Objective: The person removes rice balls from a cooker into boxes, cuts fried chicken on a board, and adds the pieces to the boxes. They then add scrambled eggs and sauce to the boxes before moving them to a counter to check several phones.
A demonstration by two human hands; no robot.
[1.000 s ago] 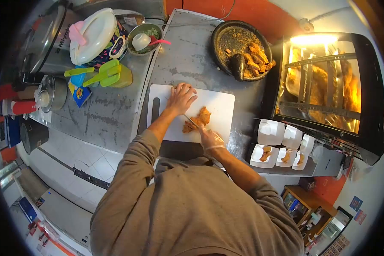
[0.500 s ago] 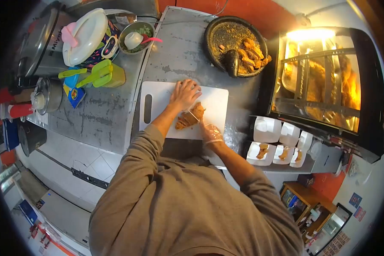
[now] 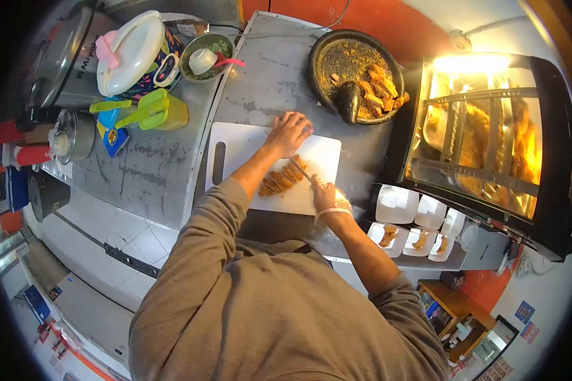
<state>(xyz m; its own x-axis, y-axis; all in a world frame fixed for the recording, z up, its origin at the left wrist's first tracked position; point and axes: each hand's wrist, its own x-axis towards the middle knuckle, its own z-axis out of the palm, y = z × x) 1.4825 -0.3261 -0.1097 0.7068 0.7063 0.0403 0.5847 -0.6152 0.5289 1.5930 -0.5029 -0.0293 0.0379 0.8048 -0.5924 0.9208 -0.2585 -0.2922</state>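
Observation:
On the white cutting board (image 3: pixel 235 143) lies a piece of browned, crisp-coated meat, probably fried chicken (image 3: pixel 278 182), cut into several strips. My right hand (image 3: pixel 330 196), in a clear plastic glove, is closed around the handle of a knife (image 3: pixel 300 167). Its blade slants up and left across the right end of the meat. My left hand (image 3: pixel 288 135) is bare and rests over the far side of the board, just beyond the meat. Its fingers are stretched out and slightly apart, close to the blade's tip; whether it touches the blade is hidden.
A dark stone mortar (image 3: pixel 324 54) with a pestle and meat pieces stands behind. At right are a lit display warmer (image 3: pixel 476 127) and white open boxes (image 3: pixel 397 204), some holding meat. Left are a metal bowl (image 3: pixel 190 70), a green pitcher (image 3: pixel 171 114) and a lidded container (image 3: pixel 130 54).
The meat shows more separate strips than before. My right hand and the knife have shifted right, to the meat's right end; my left hand has moved slightly right.

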